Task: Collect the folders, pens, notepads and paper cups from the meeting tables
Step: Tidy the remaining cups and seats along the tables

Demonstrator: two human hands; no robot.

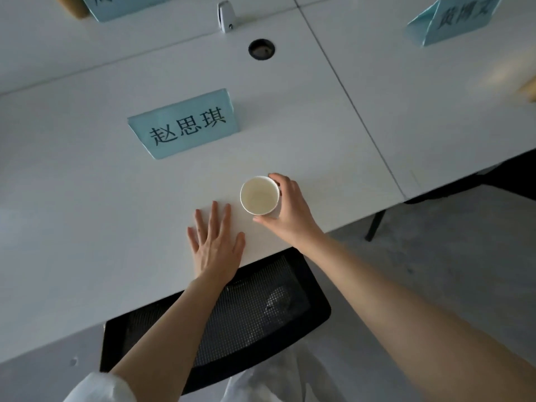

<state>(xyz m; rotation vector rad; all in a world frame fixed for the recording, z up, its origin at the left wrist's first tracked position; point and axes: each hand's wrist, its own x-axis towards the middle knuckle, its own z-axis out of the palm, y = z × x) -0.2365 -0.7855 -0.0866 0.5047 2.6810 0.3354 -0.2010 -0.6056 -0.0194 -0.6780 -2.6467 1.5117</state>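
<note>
Head view, ordered from largest item to smallest, with all positions given relative to the paper cup.

White laminate bench (87,227): it carries everything here; a seam between panels runs diagonally on the far right of the cup.

Black mesh office chair (246,314): tucked under the bench edge, on the near side of the cup.

Pale blue folded paper name card with black characters (185,126): standing beyond the cup and to its left, well apart from it. Two more blue cards (455,15) sit far beyond it, cropped by the frame.

Left hand (216,242): lying flat on the bench just to the near left of the cup, fingers straight and spread, holding nothing.

Right hand (287,208): its grip is wrapped around the cup's right side, thumb on the near wall and fingers curled over the far rim.

White paper cup with a cream interior (259,195): upright on or just above the bench near its front edge; it appears empty or nearly so, though a shallow residue cannot be ruled out.

Step in hand, by judgement: collection of the cup at this seat. No folder, pen or notepad is visible here. The next move calls for a level lift clear of the bench, with light pressure so the thin wall does not buckle.
</note>
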